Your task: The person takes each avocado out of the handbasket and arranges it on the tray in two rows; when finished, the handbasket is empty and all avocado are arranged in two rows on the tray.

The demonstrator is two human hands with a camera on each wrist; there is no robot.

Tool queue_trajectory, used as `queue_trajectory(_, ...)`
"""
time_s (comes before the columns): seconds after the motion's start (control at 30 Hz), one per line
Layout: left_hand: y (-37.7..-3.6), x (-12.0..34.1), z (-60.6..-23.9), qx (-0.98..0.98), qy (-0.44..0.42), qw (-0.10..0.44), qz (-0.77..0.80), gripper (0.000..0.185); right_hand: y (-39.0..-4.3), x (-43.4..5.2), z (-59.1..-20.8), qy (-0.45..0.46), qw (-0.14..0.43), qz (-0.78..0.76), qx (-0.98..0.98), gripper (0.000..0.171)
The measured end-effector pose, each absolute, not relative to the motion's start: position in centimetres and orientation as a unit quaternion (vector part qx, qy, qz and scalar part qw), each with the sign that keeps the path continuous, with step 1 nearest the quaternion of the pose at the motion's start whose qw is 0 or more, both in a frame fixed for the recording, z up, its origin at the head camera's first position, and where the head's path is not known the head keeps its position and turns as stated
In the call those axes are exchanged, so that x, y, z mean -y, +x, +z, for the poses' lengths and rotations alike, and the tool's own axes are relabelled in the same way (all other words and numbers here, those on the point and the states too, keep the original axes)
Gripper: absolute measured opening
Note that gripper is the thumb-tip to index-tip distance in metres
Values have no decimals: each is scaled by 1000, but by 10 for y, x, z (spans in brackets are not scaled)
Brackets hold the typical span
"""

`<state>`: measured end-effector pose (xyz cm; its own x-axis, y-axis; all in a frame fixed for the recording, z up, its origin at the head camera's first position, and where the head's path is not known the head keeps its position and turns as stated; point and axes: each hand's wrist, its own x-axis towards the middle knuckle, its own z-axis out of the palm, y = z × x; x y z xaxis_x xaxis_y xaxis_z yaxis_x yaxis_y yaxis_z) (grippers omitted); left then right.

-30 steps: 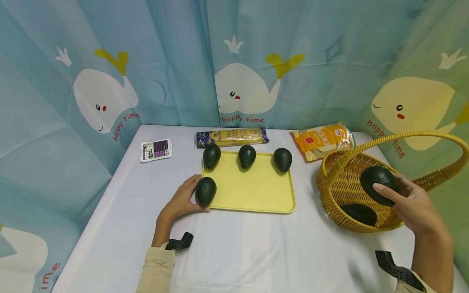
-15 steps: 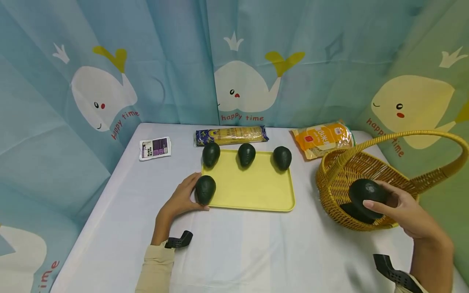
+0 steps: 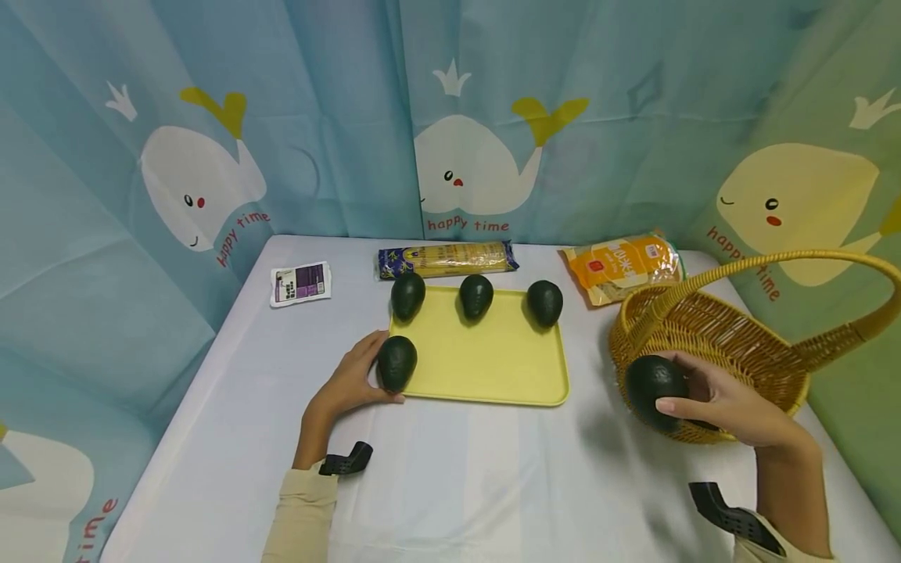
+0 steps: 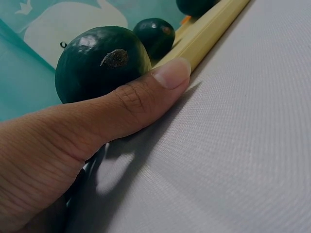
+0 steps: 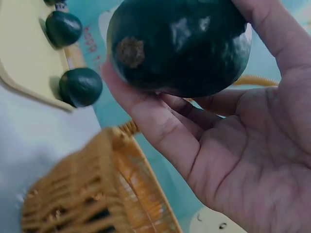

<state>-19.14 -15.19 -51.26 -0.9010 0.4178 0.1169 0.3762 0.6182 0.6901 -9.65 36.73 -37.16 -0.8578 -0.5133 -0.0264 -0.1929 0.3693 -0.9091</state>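
Your right hand (image 3: 725, 403) curls its grip around a dark avocado (image 3: 655, 389), holding it up just at the near rim of the wicker basket (image 3: 725, 344). Your left hand (image 3: 348, 383) rests on the table (image 3: 457, 477), fingers cupped round another avocado (image 3: 397, 363) at the near left corner of the yellow tray (image 3: 486, 360). Three more avocados (image 3: 476, 295) line the tray's far edge.
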Motion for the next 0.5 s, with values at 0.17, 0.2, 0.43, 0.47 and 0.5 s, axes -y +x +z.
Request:
queue_trajectory(0.17, -191, 152, -512, -901, 220, 25, 374, 117, -103, -352, -373, -190, 186, -503, -822, 39)
queue_trajectory(0.2, -191, 153, -512, -901, 218, 27, 374, 116, -105, -349, -375, -189, 191, -500, -823, 39)
queue_trajectory(0.43, -189, 151, -510, -902, 217, 26, 372, 117, -118, -325, -383, -169, 228, -496, -821, 50)
queue_trajectory(0.47, -189, 151, -509, -903, 217, 26, 370, 117, -120, -322, -384, -166, 229, -497, -820, 51)
queue_trajectory(0.5, -189, 151, -509, -903, 218, 26, 369, 117, -123, -318, -386, -163, 230, -503, -817, 51)
